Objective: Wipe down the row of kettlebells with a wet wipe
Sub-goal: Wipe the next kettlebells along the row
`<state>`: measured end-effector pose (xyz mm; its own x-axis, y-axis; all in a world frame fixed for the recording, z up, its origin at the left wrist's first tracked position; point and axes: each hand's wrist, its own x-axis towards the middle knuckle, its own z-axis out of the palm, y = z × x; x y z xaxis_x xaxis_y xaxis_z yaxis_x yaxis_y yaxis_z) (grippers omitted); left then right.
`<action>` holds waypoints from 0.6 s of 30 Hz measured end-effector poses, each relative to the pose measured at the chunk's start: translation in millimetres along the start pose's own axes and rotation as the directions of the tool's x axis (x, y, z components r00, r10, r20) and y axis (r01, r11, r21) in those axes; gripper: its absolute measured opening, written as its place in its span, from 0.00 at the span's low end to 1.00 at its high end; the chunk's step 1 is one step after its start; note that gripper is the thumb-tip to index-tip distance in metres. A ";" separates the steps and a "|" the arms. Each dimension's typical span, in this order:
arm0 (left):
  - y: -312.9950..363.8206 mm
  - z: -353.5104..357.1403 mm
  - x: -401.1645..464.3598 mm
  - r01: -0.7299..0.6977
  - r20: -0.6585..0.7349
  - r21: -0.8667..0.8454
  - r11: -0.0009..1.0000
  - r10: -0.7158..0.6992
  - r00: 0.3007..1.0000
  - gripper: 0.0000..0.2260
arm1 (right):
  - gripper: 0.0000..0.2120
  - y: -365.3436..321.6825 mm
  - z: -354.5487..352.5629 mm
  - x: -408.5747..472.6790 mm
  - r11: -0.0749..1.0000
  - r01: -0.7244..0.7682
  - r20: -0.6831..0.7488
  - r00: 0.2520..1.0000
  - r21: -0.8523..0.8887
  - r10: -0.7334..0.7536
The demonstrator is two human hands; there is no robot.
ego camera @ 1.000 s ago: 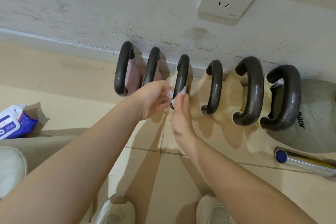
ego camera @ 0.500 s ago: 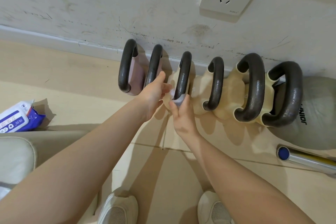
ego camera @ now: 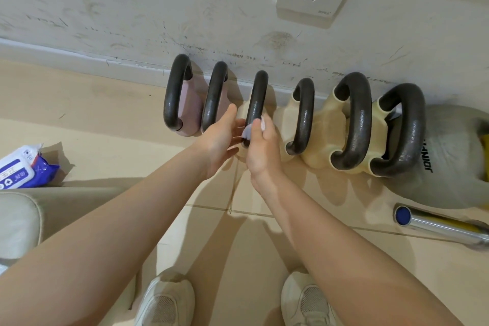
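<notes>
Six kettlebells (ego camera: 304,119) stand in a row against the wall (ego camera: 132,8), dark handles up. The right hand (ego camera: 262,148) pinches a wipe (ego camera: 247,133) around the third handle (ego camera: 256,103); the left hand (ego camera: 219,140) is beside it with fingers straight, grasping nothing. The wipe is likely soft, light and slippery when wet — best bunched in the fingertips and wrapped round the bar. The bells look heavy and stiff, unlikely to shift under rubbing. Compared with half a second ago, the right hand sits higher on the handle and more of the wipe shows — the left hand's fingers have spread wider.
</notes>
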<state>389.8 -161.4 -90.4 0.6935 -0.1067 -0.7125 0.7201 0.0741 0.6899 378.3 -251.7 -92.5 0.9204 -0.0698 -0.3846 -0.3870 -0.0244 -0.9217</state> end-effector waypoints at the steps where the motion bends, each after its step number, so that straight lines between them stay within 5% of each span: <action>1: 0.7 1.6 -0.3 -0.010 -0.002 0.002 1.000 0.010 1.000 0.27 | 0.13 -11.1 -0.5 -1.3 1.000 0.029 -0.009 1.000 0.012 -0.029; 6: 15.5 16.7 -12.4 -0.219 -0.167 0.134 0.967 0.240 0.956 0.18 | 0.16 -50.0 -30.8 3.1 0.972 0.220 0.084 0.973 -0.081 -0.213; 8: 23.3 28.0 -22.7 -0.376 -0.205 0.259 0.889 0.432 0.878 0.10 | 0.17 -51.2 -52.3 9.1 0.968 0.202 -0.028 0.978 -0.150 -0.208; 12: 31.5 49.1 -32.5 -0.521 -0.123 0.486 0.702 0.645 0.754 0.16 | 0.13 -43.7 -100.0 6.2 0.991 0.076 -0.242 0.965 -0.108 -0.101; 15: 26.5 72.0 -28.0 -0.435 -0.078 0.494 0.753 0.536 0.840 0.15 | 0.11 -41.5 -121.6 2.1 0.998 -0.009 -0.284 0.959 -0.068 -0.011; 18: 23.6 94.0 -22.0 -0.233 -0.036 0.389 0.891 0.267 0.963 0.11 | 0.16 -39.5 -124.3 9.3 0.996 -0.057 -0.335 0.942 -0.075 0.028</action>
<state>389.6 -250.5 -46.4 0.8609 -0.0477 -0.5065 0.4724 -0.2945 0.8307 395.4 -375.3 -53.6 0.8376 -0.4004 -0.3716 -0.4415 -0.0955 -0.8922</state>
